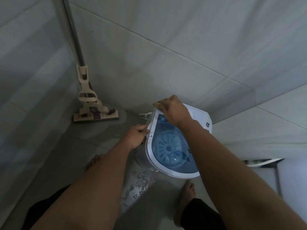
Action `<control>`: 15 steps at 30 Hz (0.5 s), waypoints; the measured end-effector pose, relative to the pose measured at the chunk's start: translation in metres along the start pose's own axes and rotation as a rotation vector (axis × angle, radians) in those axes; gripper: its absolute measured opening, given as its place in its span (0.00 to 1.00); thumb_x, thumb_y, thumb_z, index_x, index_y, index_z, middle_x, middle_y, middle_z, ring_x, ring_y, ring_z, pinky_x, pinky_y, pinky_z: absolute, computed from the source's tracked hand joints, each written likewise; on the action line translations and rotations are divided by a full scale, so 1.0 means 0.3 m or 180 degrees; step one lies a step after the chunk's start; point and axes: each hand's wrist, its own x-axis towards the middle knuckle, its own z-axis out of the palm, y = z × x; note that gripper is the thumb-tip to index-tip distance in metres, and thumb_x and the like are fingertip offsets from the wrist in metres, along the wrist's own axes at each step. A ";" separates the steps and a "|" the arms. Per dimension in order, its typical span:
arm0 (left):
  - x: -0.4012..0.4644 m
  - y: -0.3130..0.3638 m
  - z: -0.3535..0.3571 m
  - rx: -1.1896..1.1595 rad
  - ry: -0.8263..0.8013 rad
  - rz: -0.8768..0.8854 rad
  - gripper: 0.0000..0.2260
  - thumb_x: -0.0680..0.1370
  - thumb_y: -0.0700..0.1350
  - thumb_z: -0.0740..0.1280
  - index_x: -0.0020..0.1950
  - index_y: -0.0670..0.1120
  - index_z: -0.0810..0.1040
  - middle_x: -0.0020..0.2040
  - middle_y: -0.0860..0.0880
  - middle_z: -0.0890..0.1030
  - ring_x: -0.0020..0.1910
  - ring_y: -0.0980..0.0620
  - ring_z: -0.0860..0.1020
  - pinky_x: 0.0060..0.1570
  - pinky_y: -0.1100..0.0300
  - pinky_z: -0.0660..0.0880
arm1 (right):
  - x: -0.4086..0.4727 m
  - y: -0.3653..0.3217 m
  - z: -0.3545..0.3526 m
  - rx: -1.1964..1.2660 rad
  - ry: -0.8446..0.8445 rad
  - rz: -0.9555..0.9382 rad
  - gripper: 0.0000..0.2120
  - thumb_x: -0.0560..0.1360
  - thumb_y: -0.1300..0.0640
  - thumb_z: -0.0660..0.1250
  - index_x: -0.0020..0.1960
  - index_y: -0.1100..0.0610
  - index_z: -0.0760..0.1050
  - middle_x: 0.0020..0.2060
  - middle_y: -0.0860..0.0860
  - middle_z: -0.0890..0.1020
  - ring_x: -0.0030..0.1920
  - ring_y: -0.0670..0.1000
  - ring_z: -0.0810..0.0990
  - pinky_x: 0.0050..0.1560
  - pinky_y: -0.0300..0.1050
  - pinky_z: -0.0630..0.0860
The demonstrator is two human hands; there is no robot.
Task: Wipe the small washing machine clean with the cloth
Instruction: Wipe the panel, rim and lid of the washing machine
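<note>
While the left hand [136,136] pinches the small white washing machine's [172,143] blue-lidded rim, the right hand's [174,112] fingers curl on a tan cloth [157,104] (mostly hidden) at its far corner, beside 2 bare feet.

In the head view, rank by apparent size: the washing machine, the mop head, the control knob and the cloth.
1. washing machine
2. mop head
3. cloth, though the right hand covers most of it, so its rank is unsure
4. control knob
</note>
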 end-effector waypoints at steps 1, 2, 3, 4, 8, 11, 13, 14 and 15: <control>-0.002 0.000 -0.001 -0.0010 -0.0008 0.0007 0.15 0.81 0.43 0.64 0.66 0.56 0.78 0.49 0.48 0.85 0.37 0.51 0.77 0.43 0.53 0.77 | -0.010 -0.006 0.035 -0.0101 0.0059 0.0011 0.15 0.83 0.44 0.62 0.65 0.45 0.81 0.59 0.55 0.76 0.55 0.58 0.80 0.57 0.54 0.80; -0.003 0.001 -0.002 -0.0022 -0.0010 -0.0015 0.15 0.81 0.44 0.65 0.65 0.57 0.79 0.51 0.48 0.85 0.38 0.51 0.78 0.45 0.51 0.78 | -0.027 -0.012 0.065 -0.0146 0.0191 0.0029 0.14 0.83 0.45 0.62 0.64 0.46 0.81 0.59 0.54 0.75 0.54 0.59 0.80 0.55 0.55 0.81; -0.001 -0.002 -0.002 -0.0066 -0.0010 -0.0029 0.15 0.80 0.44 0.65 0.65 0.57 0.78 0.53 0.47 0.85 0.40 0.51 0.79 0.48 0.50 0.79 | -0.054 -0.021 0.084 -0.0187 0.0344 0.0025 0.14 0.84 0.46 0.62 0.64 0.46 0.81 0.59 0.54 0.75 0.54 0.60 0.81 0.53 0.56 0.81; -0.002 0.001 -0.001 -0.0144 -0.0027 -0.0057 0.15 0.81 0.44 0.65 0.66 0.57 0.78 0.55 0.47 0.85 0.42 0.50 0.80 0.50 0.50 0.79 | -0.081 -0.028 0.096 -0.0208 0.0491 -0.0022 0.13 0.84 0.47 0.63 0.65 0.47 0.81 0.59 0.54 0.75 0.53 0.61 0.81 0.51 0.57 0.82; -0.005 -0.007 -0.007 -0.0272 -0.0098 -0.0182 0.16 0.81 0.44 0.65 0.68 0.54 0.77 0.64 0.47 0.80 0.52 0.44 0.83 0.55 0.51 0.80 | -0.163 -0.021 0.112 -0.0323 0.0647 -0.0188 0.13 0.83 0.54 0.66 0.66 0.51 0.81 0.56 0.57 0.77 0.48 0.62 0.81 0.43 0.56 0.82; -0.018 -0.010 -0.004 -0.0466 -0.0142 -0.0309 0.16 0.81 0.42 0.64 0.68 0.51 0.77 0.56 0.43 0.82 0.48 0.45 0.79 0.52 0.52 0.79 | -0.214 -0.028 0.109 -0.0430 0.0494 -0.0304 0.14 0.82 0.55 0.67 0.67 0.50 0.80 0.56 0.57 0.77 0.48 0.61 0.81 0.46 0.56 0.82; -0.026 -0.004 -0.003 -0.0529 -0.0163 -0.0376 0.15 0.81 0.41 0.64 0.68 0.50 0.77 0.51 0.42 0.81 0.47 0.46 0.77 0.46 0.56 0.78 | -0.231 -0.029 0.105 -0.0517 0.0428 -0.0396 0.14 0.82 0.55 0.67 0.67 0.50 0.80 0.57 0.56 0.77 0.49 0.61 0.81 0.48 0.57 0.82; -0.029 -0.001 -0.002 -0.0551 -0.0174 -0.0389 0.15 0.81 0.40 0.64 0.68 0.49 0.77 0.50 0.42 0.81 0.46 0.46 0.76 0.45 0.57 0.77 | -0.236 -0.026 0.106 -0.0560 0.0397 -0.0424 0.14 0.82 0.54 0.67 0.67 0.50 0.80 0.57 0.56 0.77 0.49 0.61 0.81 0.50 0.57 0.82; -0.028 0.000 -0.001 -0.0568 -0.0175 -0.0387 0.15 0.81 0.40 0.64 0.68 0.49 0.77 0.49 0.42 0.80 0.45 0.46 0.76 0.45 0.57 0.76 | -0.244 -0.028 0.105 -0.0610 0.0365 -0.0447 0.14 0.82 0.54 0.68 0.67 0.51 0.80 0.57 0.56 0.77 0.49 0.60 0.81 0.50 0.57 0.82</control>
